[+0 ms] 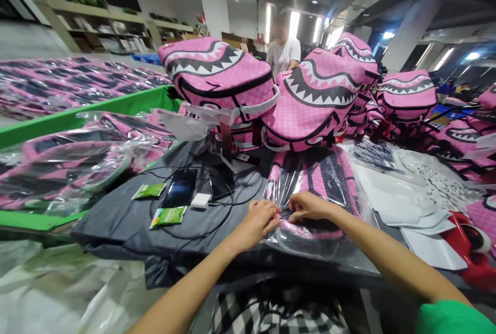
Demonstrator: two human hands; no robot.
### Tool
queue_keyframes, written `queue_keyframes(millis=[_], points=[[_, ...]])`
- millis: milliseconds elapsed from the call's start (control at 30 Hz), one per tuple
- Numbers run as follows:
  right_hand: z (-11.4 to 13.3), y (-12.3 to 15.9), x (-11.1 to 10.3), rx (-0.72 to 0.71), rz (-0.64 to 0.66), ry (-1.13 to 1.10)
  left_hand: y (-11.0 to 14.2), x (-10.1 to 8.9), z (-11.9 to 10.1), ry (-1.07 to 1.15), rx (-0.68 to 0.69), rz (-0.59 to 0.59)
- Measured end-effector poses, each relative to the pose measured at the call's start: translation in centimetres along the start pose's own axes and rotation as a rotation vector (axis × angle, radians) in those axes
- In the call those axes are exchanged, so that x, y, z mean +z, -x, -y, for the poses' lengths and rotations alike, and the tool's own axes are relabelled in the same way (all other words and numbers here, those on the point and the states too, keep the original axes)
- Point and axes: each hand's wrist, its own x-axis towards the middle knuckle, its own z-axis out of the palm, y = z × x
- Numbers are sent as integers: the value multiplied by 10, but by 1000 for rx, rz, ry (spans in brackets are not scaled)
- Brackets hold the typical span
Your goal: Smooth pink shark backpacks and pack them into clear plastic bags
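A pink and black backpack (320, 181) lies on the dark-covered table inside a clear plastic bag (296, 174). My left hand (259, 223) is at the near left side of the bag, its fingers curled and closed on the plastic. Just to the right, my right hand (310, 207) pinches the film over the backpack, fingertips pointing toward the left hand. The plastic is drawn into creases between the two hands. The fingertips themselves are partly hidden.
Pink shark-mouth backpacks (220, 73) are piled behind the bagged one. A phone (180, 188), cables and green packets (168, 216) lie to the left. A green-sided bin (39, 220) holds bagged backpacks. White sheets (411, 210) and a red tape dispenser (470, 243) are right. Beyond stands a person (284, 52).
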Motion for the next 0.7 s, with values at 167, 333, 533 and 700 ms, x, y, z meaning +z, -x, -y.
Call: queue_keyframes(millis=[167, 333, 533, 700], points=[[24, 20, 16, -103, -211, 458, 0, -2, 0, -9, 2, 14], [28, -1, 44, -44, -68, 602, -1, -6, -9, -74, -27, 63], [5, 38, 46, -104, -453, 285, -17, -35, -7, 178, -132, -215], [-82, 154, 52, 6, -1186, 124, -49, -43, 17, 388, -536, -279]])
